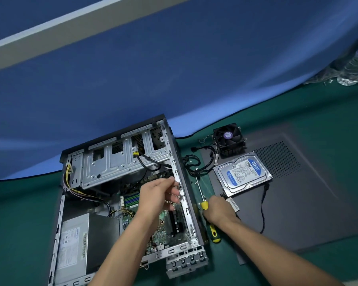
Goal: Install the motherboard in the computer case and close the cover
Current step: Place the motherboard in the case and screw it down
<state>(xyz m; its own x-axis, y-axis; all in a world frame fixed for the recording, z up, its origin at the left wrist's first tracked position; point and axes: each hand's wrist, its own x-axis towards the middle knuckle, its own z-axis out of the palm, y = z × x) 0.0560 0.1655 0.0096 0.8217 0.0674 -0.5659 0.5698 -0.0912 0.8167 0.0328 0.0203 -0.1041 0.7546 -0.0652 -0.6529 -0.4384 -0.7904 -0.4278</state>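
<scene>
Both forearms bare, entering from the lower edge and extended forward and up the frame, the left angled rightward, the right angled leftward. Left hand (pixel 159 193) raised at the wrist, back of hand toward the camera, fingers (pixel 175 200) curled and drawn together with the thumb near the tips as in a pinch; anything pinched too small to make out. Right hand (pixel 218 209) lower and to the right, well apart from the left, knuckles up, fingers folded under in a closed grasp around a screwdriver (pixel 205 205).
</scene>
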